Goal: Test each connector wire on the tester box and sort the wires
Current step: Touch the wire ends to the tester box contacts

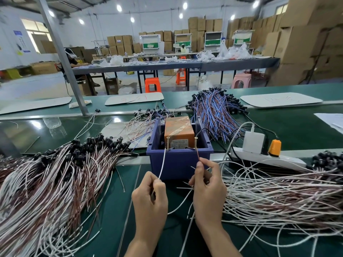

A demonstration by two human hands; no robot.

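Note:
An orange tester box (179,129) sits in a blue plastic bin (179,162) in front of me, with two upright brass screws at its near edge. My left hand (150,199) pinches a white lead (162,164) whose tip touches the left screw (167,142). My right hand (207,190) pinches a brown lead (197,154) that reaches up to the right screw (195,142). A large pile of white and brown connector wires (52,179) lies to the left. Another pile of the same wires (282,193) lies to the right.
A white power strip (267,157) with a white charger and an orange plug lies right of the bin. Blue and brown wires (215,108) are heaped behind it. A metal post (61,52) stands at the back left. White trays rest on the far belt.

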